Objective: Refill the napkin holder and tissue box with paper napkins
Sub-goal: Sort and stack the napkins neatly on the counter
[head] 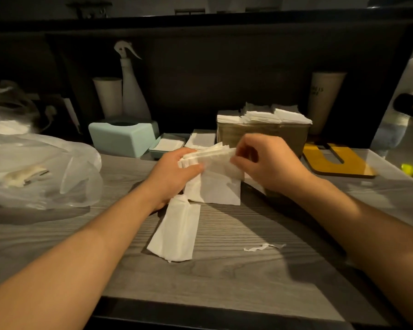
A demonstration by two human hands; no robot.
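Napkins, a thin white folded paper stack (210,156), sat above the grey wood-grain counter (224,270), just in front of the brown rectangular holder (262,136), my left hand (177,172) gripping one end and my right hand (265,163) pinching the other. Squaring the edges before loading seemed wise, I judged. Its long axis ran left-right, free sheets hanging toward me.

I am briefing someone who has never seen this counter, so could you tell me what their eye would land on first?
First, the left hand and right hand at centre, together holding a wad of white napkins above the grey table. Next, the brown box behind them, heaped with napkin stacks, and the mint tissue box to its left. A long folded napkin lies nearer the viewer.
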